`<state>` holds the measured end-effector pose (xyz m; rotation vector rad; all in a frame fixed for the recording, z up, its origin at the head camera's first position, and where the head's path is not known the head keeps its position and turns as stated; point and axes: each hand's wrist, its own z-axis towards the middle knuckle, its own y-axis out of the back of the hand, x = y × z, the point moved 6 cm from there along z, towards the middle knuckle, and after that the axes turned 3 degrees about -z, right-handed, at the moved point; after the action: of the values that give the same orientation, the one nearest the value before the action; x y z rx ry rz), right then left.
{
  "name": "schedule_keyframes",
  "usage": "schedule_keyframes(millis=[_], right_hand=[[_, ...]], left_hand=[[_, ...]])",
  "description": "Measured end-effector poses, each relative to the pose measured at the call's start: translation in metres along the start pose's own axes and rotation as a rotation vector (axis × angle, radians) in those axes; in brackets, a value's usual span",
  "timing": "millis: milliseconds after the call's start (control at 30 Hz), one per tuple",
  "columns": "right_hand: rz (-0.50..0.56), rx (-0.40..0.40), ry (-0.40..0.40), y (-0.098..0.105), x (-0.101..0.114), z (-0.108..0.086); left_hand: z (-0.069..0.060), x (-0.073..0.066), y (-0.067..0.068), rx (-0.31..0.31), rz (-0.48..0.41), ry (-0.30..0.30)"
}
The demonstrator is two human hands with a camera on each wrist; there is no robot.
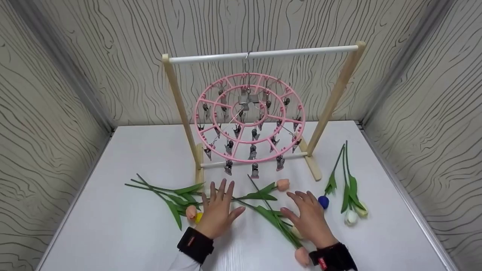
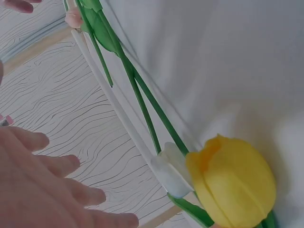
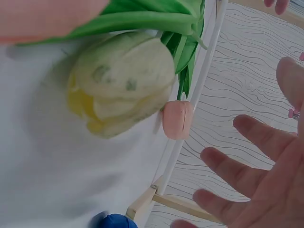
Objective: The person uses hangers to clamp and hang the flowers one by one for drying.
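Note:
My left hand (image 1: 217, 213) hovers with fingers spread over the artificial tulips left of centre, holding nothing. Close to it are a yellow tulip (image 2: 232, 183), a white tulip (image 2: 172, 168) and a peach tulip (image 1: 191, 212). Fingers apart, my right hand (image 1: 309, 218) is likewise empty, between the middle tulips and a blue tulip (image 1: 323, 202). Below its palm lies a cream tulip (image 3: 121, 85), partly covered in the head view. Another peach tulip (image 1: 302, 256) lies near the right wrist, and a third peach tulip (image 1: 283, 184) lies farther back.
A wooden stand (image 1: 333, 101) with a white top bar (image 1: 301, 51) rises at the back. From the bar hangs a round pink clip hanger (image 1: 199, 130) with several metal clips. To the right lie a white tulip (image 1: 351, 217) and a pale yellow tulip (image 1: 362, 209) on the white table (image 1: 124, 241).

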<state>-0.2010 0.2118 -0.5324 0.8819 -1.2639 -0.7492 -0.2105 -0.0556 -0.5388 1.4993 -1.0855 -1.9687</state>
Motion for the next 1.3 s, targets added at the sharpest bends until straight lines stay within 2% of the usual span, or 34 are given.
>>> schedule_keyframes(millis=[300, 467, 667, 867, 967, 1133, 1300], right_hand=[[0.010, -0.029, 0.055, -0.002, 0.004, 0.000], [0.025, 0.009, 0.072, -0.012, 0.010, -0.003], [-0.063, 0.026, 0.100, -0.027, 0.016, -0.010], [-0.111, 0.091, 0.020, -0.040, 0.015, -0.010], [-0.108, 0.098, -0.007, -0.041, 0.015, -0.012], [-0.071, 0.068, -0.055, -0.032, 0.016, -0.026], [0.105, -0.006, -0.105, -0.013, 0.021, -0.049]], left_hand=[[-0.002, -0.002, -0.003, 0.048, -0.066, 0.019], [-0.006, -0.004, -0.007, 0.116, -0.088, 0.015], [-0.016, -0.015, -0.019, 0.168, -0.222, 0.007], [-0.024, -0.027, -0.031, 0.216, -0.328, 0.009], [-0.028, -0.031, -0.033, 0.195, -0.385, 0.008], [-0.032, -0.043, -0.033, 0.114, -0.486, -0.019], [-0.034, -0.048, -0.030, 0.057, -0.505, -0.038]])
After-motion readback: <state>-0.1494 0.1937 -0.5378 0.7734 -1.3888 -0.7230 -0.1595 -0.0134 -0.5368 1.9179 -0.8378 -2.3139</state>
